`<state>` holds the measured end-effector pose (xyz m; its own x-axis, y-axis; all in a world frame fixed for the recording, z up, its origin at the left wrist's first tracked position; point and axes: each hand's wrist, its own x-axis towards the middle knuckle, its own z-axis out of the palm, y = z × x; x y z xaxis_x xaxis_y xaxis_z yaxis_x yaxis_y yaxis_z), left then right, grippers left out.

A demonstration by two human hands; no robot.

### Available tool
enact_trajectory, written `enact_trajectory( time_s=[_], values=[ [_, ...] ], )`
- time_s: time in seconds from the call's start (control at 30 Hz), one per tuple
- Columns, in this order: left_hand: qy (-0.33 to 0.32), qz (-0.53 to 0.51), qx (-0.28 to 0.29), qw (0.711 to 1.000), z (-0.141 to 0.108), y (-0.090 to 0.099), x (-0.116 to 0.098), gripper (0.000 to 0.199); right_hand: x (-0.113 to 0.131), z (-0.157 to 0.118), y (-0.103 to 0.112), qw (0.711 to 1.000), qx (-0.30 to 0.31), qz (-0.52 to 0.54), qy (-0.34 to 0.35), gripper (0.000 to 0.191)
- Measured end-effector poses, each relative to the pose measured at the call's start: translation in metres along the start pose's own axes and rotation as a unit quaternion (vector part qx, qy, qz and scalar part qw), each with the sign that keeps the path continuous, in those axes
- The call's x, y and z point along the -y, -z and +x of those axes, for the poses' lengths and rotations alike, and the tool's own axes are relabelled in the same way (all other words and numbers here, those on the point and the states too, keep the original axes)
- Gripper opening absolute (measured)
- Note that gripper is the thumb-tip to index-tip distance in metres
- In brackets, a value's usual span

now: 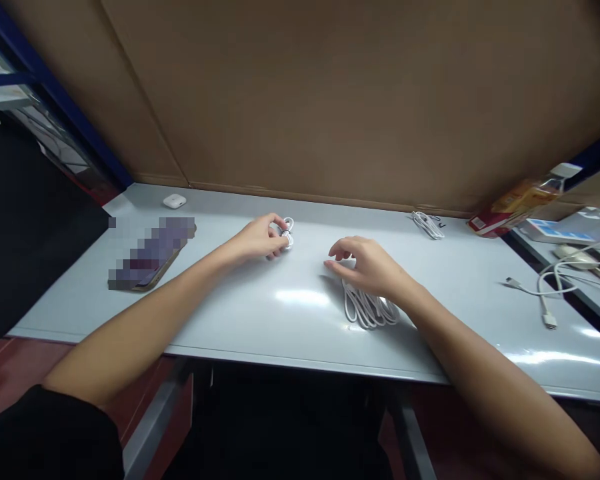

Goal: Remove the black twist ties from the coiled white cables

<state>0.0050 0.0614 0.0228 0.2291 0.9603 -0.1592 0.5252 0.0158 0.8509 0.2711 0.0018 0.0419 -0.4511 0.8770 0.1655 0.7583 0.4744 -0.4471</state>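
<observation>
I read the left hand [257, 240] with its grip pressed together, pinching a small coiled white cable [287, 233] between thumb and fingertips. The right hand [366, 267] sits over the end of a larger coiled white cable [370, 308], its grip spread and closed on nothing. Both coils lie on a pale grey desk [215, 313]. Along the desk's back edge are a third coiled white cable [429, 225] and a white earbud case [174, 201], the case near a pixel-blurred flat object [150, 253].
</observation>
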Motion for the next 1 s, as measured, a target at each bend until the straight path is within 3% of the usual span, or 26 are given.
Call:
enact_trajectory(
  time_s=[0.17,0.3,0.6,0.73,0.93,1.0],
  values=[
    [-0.022,-0.220,0.136,0.966,-0.012,-0.017,-0.016,0.041,-0.004,0.003,-0.008,0.999,-0.038,0.030,0.004,0.024],
    [-0.067,-0.247,0.195,0.947,-0.025,-0.027,-0.023,0.043,-0.002,0.004,-0.008,0.992,-0.092,0.080,0.041,0.016],
    [-0.103,-0.231,0.195,0.948,-0.028,-0.038,-0.016,0.085,-0.003,0.004,-0.008,0.987,-0.118,0.105,0.041,0.015],
    [-0.116,-0.237,0.189,0.946,-0.026,-0.038,-0.016,0.078,-0.007,0.005,-0.009,0.987,-0.118,0.103,0.038,0.014],
    [-0.110,-0.283,0.195,0.933,-0.023,-0.036,-0.017,0.042,-0.013,0.007,-0.013,0.987,-0.127,0.094,0.041,0.015],
    [-0.112,-0.293,0.189,0.930,-0.023,-0.035,-0.019,0.039,-0.012,0.007,-0.013,0.988,-0.123,0.087,0.044,0.016]
  ],
)
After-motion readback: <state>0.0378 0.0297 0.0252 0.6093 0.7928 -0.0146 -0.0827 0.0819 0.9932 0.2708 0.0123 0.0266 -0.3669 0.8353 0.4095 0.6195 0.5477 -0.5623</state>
